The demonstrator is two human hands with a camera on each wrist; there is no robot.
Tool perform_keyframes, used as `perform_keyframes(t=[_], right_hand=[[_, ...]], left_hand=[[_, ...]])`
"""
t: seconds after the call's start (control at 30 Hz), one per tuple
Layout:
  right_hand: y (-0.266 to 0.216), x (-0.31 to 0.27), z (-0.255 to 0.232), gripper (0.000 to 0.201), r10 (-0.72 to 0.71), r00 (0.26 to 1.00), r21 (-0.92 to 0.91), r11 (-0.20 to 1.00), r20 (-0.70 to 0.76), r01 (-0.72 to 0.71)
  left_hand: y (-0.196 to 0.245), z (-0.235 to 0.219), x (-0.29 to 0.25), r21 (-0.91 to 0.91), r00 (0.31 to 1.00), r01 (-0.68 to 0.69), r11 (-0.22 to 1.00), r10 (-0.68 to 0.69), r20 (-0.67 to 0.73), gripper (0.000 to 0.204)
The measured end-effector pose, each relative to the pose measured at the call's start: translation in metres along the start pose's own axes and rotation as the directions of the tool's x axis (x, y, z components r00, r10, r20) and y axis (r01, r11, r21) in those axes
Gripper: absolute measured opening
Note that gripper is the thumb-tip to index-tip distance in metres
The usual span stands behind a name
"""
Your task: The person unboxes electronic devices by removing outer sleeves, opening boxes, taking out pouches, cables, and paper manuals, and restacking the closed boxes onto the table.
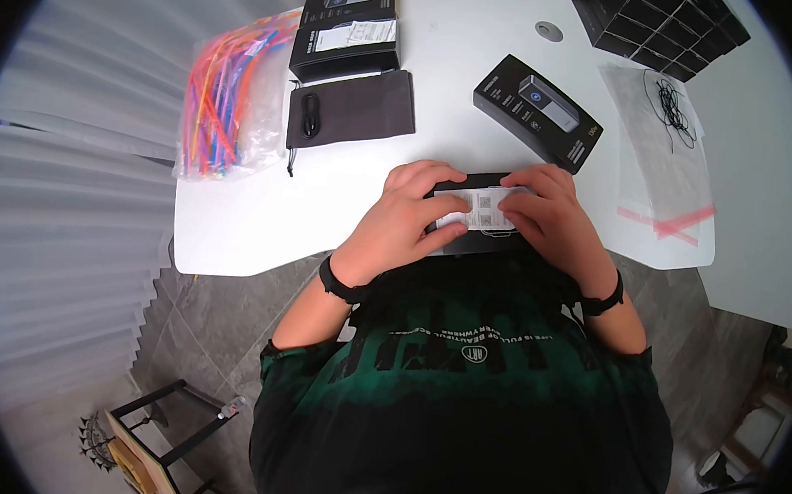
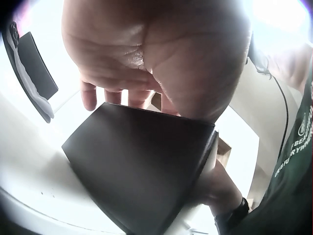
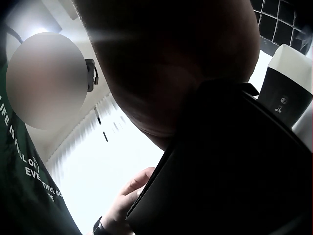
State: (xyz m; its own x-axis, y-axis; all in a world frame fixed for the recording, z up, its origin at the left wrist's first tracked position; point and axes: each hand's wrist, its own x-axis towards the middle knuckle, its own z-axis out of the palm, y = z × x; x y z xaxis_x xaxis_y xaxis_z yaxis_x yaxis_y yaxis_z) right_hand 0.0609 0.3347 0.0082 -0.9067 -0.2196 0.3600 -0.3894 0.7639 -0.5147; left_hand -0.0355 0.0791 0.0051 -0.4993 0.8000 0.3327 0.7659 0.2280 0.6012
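At the table's near edge, a black box (image 1: 481, 246) lies between both hands, close to the person's body. On top of it is a white printed paper (image 1: 486, 209) with square codes. My left hand (image 1: 405, 209) grips the box's left end, fingertips bent over the paper and thumb along the near side. From the other end my right hand (image 1: 559, 217) holds the box, its fingertips also on the paper. In the left wrist view the palm hangs over the box's dark end (image 2: 142, 161). The right wrist view shows the box (image 3: 234, 166) in shadow below the hand.
Another black printed box (image 1: 539, 110) lies beyond the right hand. Back left are stacked boxes (image 1: 345, 51), a dark pouch (image 1: 359, 116) with a coiled cable (image 1: 310, 115), and a bag of colourful strips (image 1: 232, 98). Black boxes (image 1: 659, 27) and a clear bag (image 1: 649, 173) are at right.
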Motion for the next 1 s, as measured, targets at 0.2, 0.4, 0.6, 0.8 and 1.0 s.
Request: perform_keyframes(t=[0.2, 0.4, 0.6, 0.8, 1.0], right_hand=[[-0.001, -0.002, -0.009, 0.026, 0.024, 0.999, 0.077, 0.997, 0.032, -0.026], [-0.001, 0.001, -0.037, 0.057, -0.064, 0.979, 0.036, 0.998, 0.192, 0.058], [-0.009, 0.011, -0.041, 0.075, -0.069, 0.963, -0.024, 0.997, 0.260, 0.078], [-0.023, 0.022, -0.037, 0.090, -0.048, 0.905, -0.132, 0.985, 0.423, 0.114], [-0.035, 0.032, -0.034, 0.091, 0.011, 0.889, -0.187, 0.979, 0.458, 0.084]], left_hand=[[0.004, -0.004, -0.003, 0.001, 1.000, 0.011, 1.000, -0.011, -0.009, 0.030], [0.008, -0.022, -0.004, 0.070, 0.996, -0.064, 0.996, 0.060, 0.062, 0.052], [0.009, -0.026, -0.008, 0.097, 0.996, -0.045, 0.994, 0.037, 0.084, 0.078], [0.003, -0.020, -0.017, 0.029, 0.991, 0.056, 0.998, -0.059, 0.117, 0.085], [0.002, -0.021, -0.026, -0.060, 0.992, 0.102, 0.993, -0.097, 0.076, 0.081]])
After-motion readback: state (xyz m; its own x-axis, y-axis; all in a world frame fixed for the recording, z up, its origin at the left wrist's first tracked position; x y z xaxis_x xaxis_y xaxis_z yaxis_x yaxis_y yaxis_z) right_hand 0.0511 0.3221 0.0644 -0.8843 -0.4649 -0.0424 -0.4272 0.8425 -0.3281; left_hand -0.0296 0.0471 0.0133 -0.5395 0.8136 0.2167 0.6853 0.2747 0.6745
